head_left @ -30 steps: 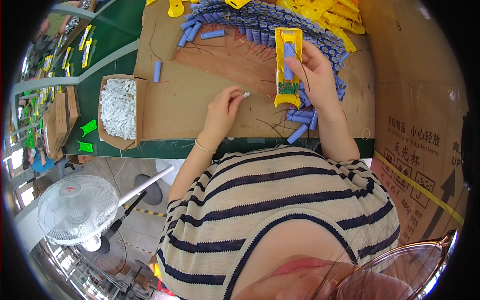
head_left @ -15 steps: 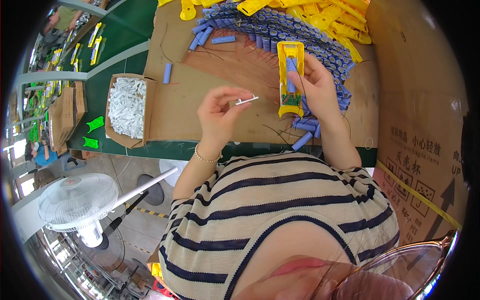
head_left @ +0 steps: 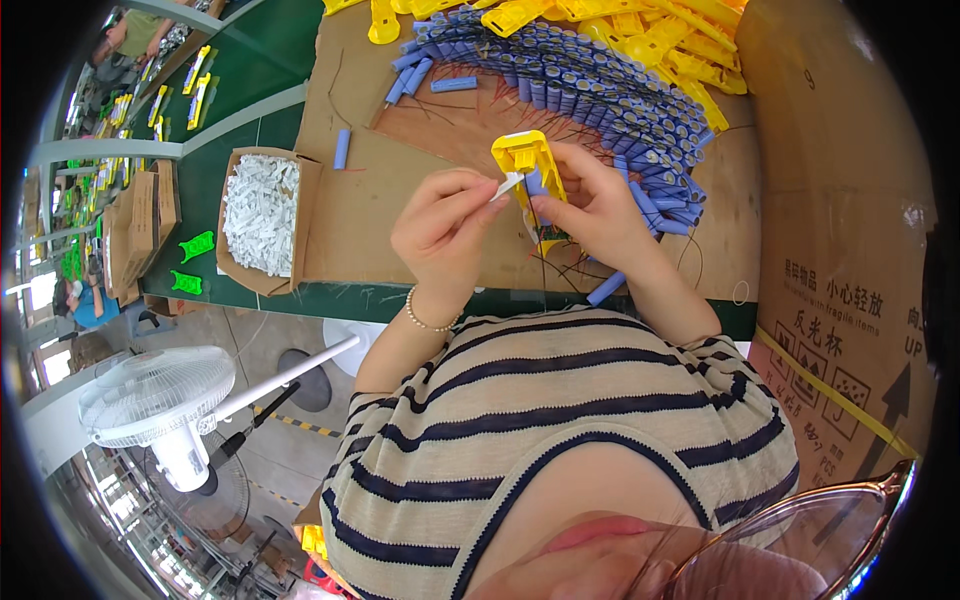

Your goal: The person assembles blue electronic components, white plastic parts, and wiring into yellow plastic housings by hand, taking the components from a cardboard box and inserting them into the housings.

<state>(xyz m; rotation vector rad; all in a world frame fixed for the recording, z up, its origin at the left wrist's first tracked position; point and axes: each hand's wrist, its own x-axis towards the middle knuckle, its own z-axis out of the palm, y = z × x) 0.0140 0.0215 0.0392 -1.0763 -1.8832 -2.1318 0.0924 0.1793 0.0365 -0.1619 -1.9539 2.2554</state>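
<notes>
My right hand (head_left: 595, 205) grips a yellow plastic housing (head_left: 520, 150), tilted, with its open side facing up and left. Inside the housing lies a blue cylindrical battery cell (head_left: 535, 184), my right thumb against it. Pinched between the thumb and fingers of my left hand (head_left: 445, 220) is a small white plastic piece (head_left: 508, 186). Its far end is at the left rim of the housing; whether it touches cannot be told. A thin dark wire hangs below the housing. The green board in the housing is mostly hidden.
Many wired blue cells (head_left: 600, 110) stand massed at the back right, with yellow housings (head_left: 640, 40) heaped behind. On the left is a cardboard box (head_left: 308, 215) of white pieces, beside two green parts (head_left: 187, 283). A tall carton (head_left: 840, 200) borders the right side.
The yellow housing has moved left and tilted, held in my right hand. My left hand has brought the white piece slightly right and up to the housing.
</notes>
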